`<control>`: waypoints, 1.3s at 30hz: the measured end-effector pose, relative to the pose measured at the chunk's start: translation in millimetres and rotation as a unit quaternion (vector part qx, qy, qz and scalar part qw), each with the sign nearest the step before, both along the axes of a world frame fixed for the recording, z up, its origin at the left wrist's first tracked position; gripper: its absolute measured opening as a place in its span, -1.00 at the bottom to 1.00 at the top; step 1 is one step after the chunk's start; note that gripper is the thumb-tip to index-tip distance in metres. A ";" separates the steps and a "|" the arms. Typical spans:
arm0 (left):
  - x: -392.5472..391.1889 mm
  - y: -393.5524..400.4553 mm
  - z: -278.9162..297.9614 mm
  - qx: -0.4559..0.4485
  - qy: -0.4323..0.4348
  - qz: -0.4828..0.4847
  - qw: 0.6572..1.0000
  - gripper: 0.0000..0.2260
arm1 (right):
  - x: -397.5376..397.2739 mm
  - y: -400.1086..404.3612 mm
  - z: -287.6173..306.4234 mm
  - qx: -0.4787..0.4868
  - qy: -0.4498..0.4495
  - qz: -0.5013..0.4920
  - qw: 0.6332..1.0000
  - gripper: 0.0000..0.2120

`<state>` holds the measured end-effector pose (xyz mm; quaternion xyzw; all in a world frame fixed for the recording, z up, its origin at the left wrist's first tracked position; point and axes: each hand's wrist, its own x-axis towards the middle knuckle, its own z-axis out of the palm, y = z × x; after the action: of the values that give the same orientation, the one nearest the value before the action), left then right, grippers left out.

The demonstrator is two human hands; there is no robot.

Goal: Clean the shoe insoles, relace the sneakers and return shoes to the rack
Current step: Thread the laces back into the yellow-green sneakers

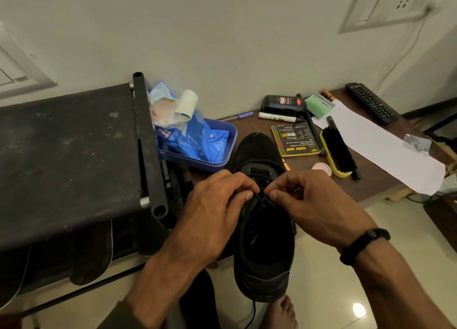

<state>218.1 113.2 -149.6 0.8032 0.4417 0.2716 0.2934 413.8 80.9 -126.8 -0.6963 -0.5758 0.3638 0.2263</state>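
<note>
Black mesh sneaker (262, 229) sits at the near edge of the brown wooden desk (371, 180), heel toward you, toe far. Your left hand (217, 205) and right hand (314, 202) each pinch the thin black lace (259, 197) at the upper eyelets. Risk: black on black, so a skipped eyelet hides easily; slack grip lets the cord slip back. Fabric-topped black rack (66, 155) stands left.

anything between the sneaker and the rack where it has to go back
Nothing visible. The sneaker sits between both hands, left hand and right hand, which pinch its lace. The rack stands just left of it; its lower shelf already holds dark shoes, so free space there is unclear.
</note>
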 end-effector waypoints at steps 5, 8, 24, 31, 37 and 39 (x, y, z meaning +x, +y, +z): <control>0.6 -2.2 -2.6 0.013 0.008 -0.010 1.000 -0.90 | -1.6 -1.4 -1.5 0.001 -0.013 0.013 1.000 -0.90; 3.2 -3.8 -6.0 0.002 -0.013 0.015 1.000 -0.91 | -2.1 -0.6 -4.7 -0.002 0.001 0.000 1.000 -0.89; 7.9 -5.4 -9.0 -0.077 -0.067 0.070 0.992 -0.92 | -1.5 -0.7 0.5 -0.065 0.163 -0.086 0.981 -0.89; 0.4 -6.0 -7.2 -0.058 -0.040 0.057 0.996 -0.84 | 0.5 1.7 -0.2 -0.004 0.044 -0.044 0.998 -0.88; 0.5 -3.3 -6.5 0.008 0.001 0.007 1.000 -0.89 | -1.2 1.7 3.4 0.067 -0.085 0.029 0.994 -0.87; 1.0 -3.1 -6.7 0.010 0.006 0.005 1.000 -0.92 | -0.4 1.1 3.4 0.061 -0.086 0.040 0.994 -0.88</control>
<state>219.0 110.1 -156.3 0.8056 0.4447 0.2722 0.2813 413.4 82.0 -123.4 -0.6862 -0.6416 0.2757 0.2037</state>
